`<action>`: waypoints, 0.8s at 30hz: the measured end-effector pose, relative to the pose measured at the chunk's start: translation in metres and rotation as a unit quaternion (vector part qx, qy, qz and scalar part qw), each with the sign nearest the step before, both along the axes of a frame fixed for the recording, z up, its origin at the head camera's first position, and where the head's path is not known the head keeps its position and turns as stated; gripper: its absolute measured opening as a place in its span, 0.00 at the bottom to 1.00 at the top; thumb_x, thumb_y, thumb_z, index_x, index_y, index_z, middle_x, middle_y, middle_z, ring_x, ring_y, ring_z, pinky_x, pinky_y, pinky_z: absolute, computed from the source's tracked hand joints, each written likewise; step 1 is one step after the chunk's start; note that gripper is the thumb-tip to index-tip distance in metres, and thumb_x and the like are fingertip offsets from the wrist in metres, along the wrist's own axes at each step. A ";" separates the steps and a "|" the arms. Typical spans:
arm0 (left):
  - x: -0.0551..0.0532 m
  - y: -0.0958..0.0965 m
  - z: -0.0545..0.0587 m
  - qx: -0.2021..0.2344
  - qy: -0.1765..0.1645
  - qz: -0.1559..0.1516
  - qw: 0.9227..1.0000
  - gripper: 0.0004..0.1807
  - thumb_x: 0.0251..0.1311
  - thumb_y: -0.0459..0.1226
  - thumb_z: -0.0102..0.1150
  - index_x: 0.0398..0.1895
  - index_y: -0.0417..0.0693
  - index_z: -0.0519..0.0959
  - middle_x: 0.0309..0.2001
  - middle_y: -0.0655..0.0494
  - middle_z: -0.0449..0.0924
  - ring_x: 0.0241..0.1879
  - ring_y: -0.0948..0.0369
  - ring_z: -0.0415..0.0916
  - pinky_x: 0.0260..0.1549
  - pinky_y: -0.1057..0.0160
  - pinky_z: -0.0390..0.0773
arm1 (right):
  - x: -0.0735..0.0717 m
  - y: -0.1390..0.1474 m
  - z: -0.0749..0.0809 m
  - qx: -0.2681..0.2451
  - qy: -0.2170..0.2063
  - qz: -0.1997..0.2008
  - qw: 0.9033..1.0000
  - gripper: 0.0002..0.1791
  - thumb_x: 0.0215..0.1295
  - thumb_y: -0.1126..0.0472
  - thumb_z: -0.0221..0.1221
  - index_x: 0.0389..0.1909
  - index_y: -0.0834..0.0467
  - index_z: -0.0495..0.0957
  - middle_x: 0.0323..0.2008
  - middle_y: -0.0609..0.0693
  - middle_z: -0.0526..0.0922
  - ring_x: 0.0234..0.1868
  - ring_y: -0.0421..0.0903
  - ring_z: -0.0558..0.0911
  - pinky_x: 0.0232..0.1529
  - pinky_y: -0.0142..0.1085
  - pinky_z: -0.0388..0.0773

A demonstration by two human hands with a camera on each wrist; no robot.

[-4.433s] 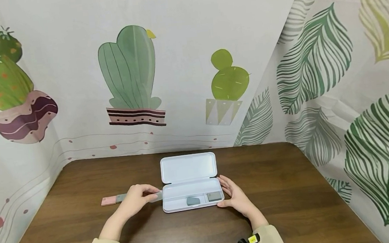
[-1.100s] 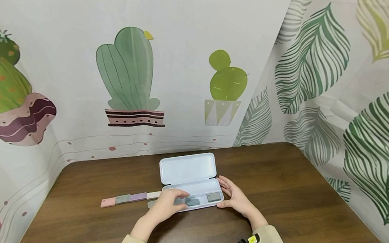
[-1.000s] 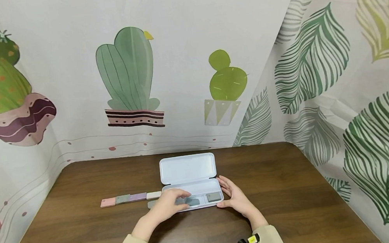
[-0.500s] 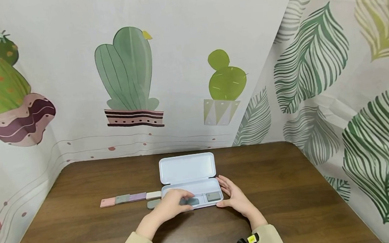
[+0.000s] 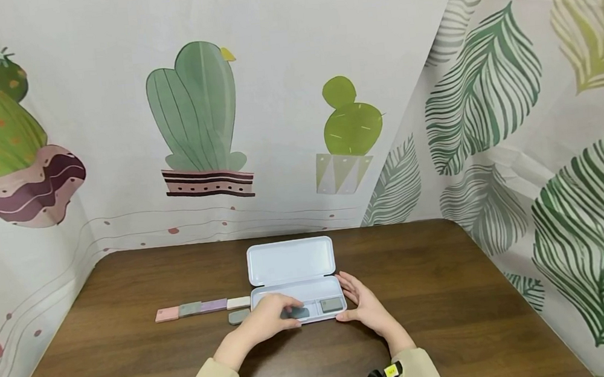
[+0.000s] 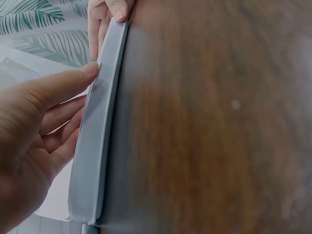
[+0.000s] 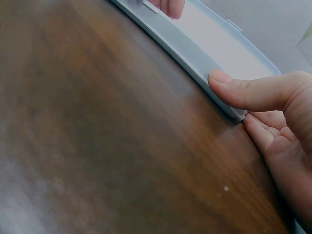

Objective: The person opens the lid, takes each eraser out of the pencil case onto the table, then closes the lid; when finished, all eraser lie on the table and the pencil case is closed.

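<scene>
A pale blue pencil case lies with its lid folded back. My right hand grips its right end; in the right wrist view the thumb lies on the front rim. My left hand reaches over the front left part, fingers inside above a dark grey-blue flat piece. In the left wrist view the left thumb touches the front wall, which partly hides the other fingers, so I cannot tell whether they pinch anything. A grey rectangular block sits in the small right compartment.
Left of the case runs a row of flat blocks: pink, grey-green, purple and white. In front of the white one lies a grey rounded piece. A patterned cloth hangs behind the wooden table.
My left hand has let go of the grey rounded piece left of the case and moved right, over the front compartment. Lately it edges slightly further right. The right hand keeps its place.
</scene>
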State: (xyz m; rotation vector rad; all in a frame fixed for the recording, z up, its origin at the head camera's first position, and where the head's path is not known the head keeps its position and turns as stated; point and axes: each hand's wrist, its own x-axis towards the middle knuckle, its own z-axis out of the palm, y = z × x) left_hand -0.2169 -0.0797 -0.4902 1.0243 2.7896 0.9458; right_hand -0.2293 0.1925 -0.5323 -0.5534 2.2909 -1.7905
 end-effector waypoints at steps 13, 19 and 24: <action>0.000 0.001 -0.002 -0.003 0.011 0.012 1.000 0.15 0.50 0.36 0.73 0.42 0.43 0.85 0.38 0.56 0.87 0.35 0.64 0.78 0.38 0.65 0.78 | -0.001 0.000 -0.003 0.001 0.001 -0.001 1.000 0.55 0.48 0.74 0.71 0.73 0.71 0.46 0.73 0.69 0.55 0.74 0.64 0.57 0.70 0.49 0.57; 0.001 0.000 -0.002 0.001 0.018 0.014 1.000 0.15 0.49 0.35 0.73 0.42 0.42 0.85 0.39 0.55 0.87 0.37 0.62 0.80 0.40 0.63 0.79 | -0.001 0.000 -0.003 0.001 0.000 -0.002 1.000 0.55 0.48 0.74 0.71 0.73 0.71 0.47 0.73 0.69 0.55 0.74 0.64 0.57 0.70 0.49 0.57; 0.001 0.000 -0.002 0.005 0.024 0.012 1.000 0.15 0.49 0.34 0.73 0.42 0.42 0.85 0.39 0.54 0.87 0.40 0.60 0.83 0.43 0.62 0.80 | 0.000 0.000 -0.002 -0.001 0.000 -0.004 1.000 0.55 0.47 0.74 0.71 0.73 0.71 0.46 0.73 0.69 0.55 0.74 0.63 0.57 0.71 0.37 0.61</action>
